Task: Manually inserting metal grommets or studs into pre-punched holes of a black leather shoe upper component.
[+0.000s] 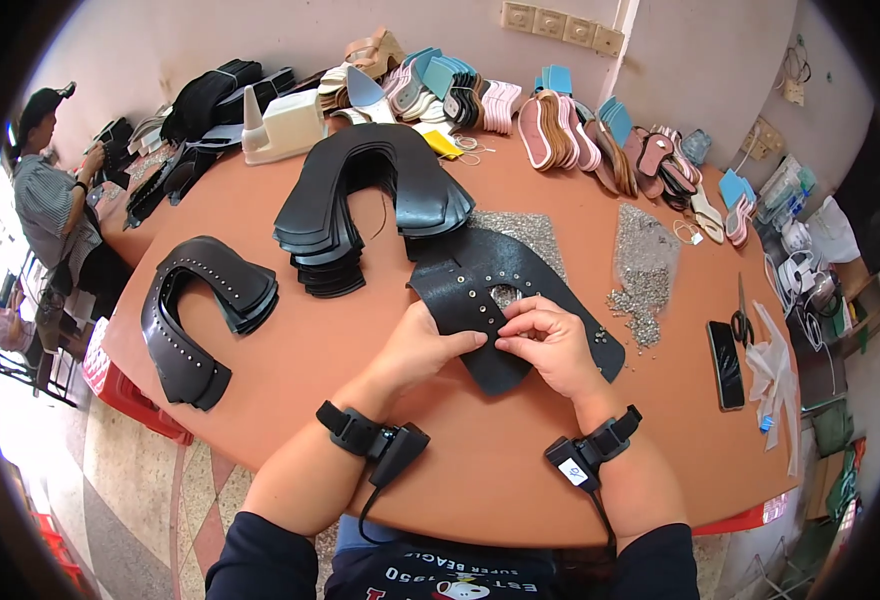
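A black curved leather shoe-upper piece [490, 275] with small metal studs lies on the orange table [360, 340] in front of me. My left hand [422, 345] grips its lower left edge. My right hand [550, 335] pinches the piece near its middle, fingertips pressed on a stud spot. Loose silver studs [640, 300] lie just right of the piece, spilling from a clear bag [645, 245]. A second patch of studs [520, 228] lies behind the piece.
A tall stack of plain black pieces [360, 200] stands behind, a studded stack [200, 310] at left. Scissors [741, 320] and a phone [726, 365] lie at right. Soles and sandals [560, 130] line the far edge. Another person [50, 190] sits far left.
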Tool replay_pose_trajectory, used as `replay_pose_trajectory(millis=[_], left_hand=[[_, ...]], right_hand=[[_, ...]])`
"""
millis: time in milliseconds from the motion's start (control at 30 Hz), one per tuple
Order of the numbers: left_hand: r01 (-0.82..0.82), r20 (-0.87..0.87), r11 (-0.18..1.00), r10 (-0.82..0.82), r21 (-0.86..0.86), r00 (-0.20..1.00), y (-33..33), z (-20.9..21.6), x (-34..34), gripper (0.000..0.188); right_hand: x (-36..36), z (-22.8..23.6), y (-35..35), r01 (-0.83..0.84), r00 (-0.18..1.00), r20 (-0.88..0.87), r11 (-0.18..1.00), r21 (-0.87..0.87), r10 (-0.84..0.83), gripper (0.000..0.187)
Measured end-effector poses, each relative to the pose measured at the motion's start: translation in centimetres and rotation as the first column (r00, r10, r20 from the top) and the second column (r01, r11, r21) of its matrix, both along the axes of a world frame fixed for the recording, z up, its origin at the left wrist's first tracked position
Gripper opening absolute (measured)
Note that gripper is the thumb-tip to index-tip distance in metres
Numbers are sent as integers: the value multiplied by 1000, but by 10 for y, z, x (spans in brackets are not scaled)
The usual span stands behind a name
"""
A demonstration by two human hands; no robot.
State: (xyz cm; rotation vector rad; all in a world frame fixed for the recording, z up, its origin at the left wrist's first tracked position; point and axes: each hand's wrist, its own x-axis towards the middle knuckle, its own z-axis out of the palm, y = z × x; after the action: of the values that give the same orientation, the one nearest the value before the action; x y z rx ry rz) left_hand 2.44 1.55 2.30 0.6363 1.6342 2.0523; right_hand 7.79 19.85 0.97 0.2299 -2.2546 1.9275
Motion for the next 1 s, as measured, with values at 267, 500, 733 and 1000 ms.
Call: replay_pose_trajectory(millis=[267,500,733,1000], left_hand=[[24,-17,1000,-24,-2,1000,-1,-4,-2,33],[25,-29,1000,-25,4,999,0,-3,-1,32],[-1,-112,998,-6,-59,994,-1,1,2,42],[63,-152,995,-73,-73,986,0,-4,3,29]], right_hand=[[-1,0,0,25,999,24,1000,-13,-25,11],[0,2,-2,15,1000,-20,999,38,-15,10],[-2,0,-4,71,993,91,996,44,-75,21],[-1,6,-4,-29,965,260,998,-60,44,11]])
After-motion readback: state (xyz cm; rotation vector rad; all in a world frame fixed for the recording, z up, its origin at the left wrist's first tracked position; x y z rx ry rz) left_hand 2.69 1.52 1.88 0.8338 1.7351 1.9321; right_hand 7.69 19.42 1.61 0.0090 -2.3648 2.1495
